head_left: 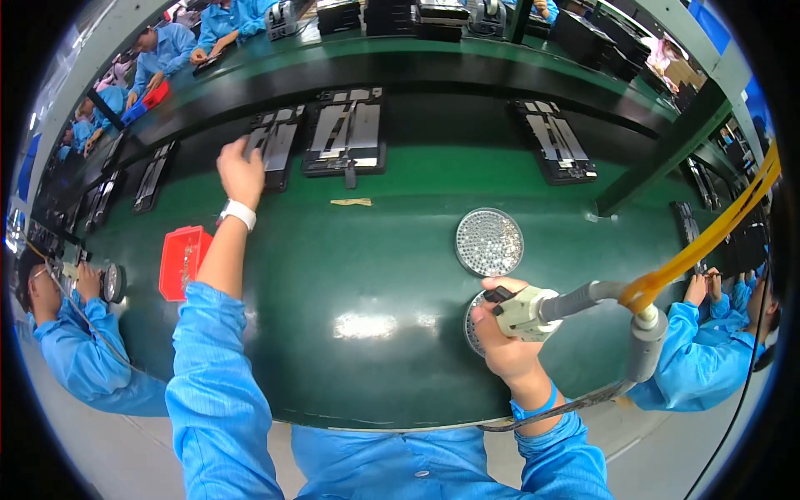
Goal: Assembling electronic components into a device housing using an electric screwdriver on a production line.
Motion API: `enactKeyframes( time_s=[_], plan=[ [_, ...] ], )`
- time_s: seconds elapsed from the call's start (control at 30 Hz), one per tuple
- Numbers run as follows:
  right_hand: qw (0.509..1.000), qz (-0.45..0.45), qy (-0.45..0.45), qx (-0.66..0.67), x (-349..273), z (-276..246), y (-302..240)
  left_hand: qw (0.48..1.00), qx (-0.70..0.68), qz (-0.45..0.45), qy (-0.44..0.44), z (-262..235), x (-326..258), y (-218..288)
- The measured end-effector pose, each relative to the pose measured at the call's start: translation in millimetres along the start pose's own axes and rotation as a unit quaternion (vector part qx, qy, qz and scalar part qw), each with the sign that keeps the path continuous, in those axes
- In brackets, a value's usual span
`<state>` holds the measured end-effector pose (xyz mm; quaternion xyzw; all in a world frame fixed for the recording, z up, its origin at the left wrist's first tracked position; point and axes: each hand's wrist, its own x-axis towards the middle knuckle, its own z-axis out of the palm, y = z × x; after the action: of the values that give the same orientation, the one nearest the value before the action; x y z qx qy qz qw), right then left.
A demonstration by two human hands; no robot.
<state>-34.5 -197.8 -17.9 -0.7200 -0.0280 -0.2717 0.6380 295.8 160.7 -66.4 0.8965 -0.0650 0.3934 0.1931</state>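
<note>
– "Red bin (176, 260) on the green bench (375, 258): what lies beyond it?"
– "An opened flat device (282, 150), slightly right of the bin, with the left hand (241, 175) at the device's left edge; whether those fingers pinch anything, I cannot tell."
– "And the right hand (509, 353)?"
– "Well right of the bin, wrapped around a pale corded tool (530, 315)."

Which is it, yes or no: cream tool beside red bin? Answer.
No, the cream tool is near the round trays, right of the red bin.
</note>
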Motion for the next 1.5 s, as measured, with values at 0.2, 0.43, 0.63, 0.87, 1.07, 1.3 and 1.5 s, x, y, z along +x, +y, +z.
enactKeyframes(
  time_s=[0.2, 0.43, 0.63, 0.87, 1.07, 1.3, 1.5],
  plan=[
    [0.999, 0.021, 0.023, 0.019, 7.2, -8.6, 2.3, 0.98, 0.041, 0.034, -0.19, 31.7, 2.0, 81.5],
    [0.988, 0.09, 0.093, 0.088, 20.1, -22.0, 13.2, 0.776, -0.28, -0.359, -0.436, 13.5, 23.0, 107.8],
    [0.983, 0.07, 0.069, 0.158, 18.3, -22.8, 11.4, 0.55, -0.644, -0.421, -0.325, -16.3, -31.6, 111.8],
    [0.985, 0.061, 0.104, 0.123, 22.8, -20.4, 18.4, 0.53, -0.639, -0.397, -0.393, -121.1, -138.1, 130.5],
    [0.981, 0.063, 0.145, 0.11, 25.9, -13.1, 24.8, 0.675, -0.526, -0.281, -0.435, -159.1, -142.6, 132.5],
    [0.989, 0.058, 0.13, 0.027, 24.0, -12.6, 18.8, 0.853, -0.315, 0.274, -0.314, -173.2, -147.3, 157.1],
    [0.986, 0.059, 0.143, 0.064, 22.4, -12.0, 18.6, 0.817, -0.281, 0.398, -0.307, -165.6, -159.3, 173.8]
  ],
)
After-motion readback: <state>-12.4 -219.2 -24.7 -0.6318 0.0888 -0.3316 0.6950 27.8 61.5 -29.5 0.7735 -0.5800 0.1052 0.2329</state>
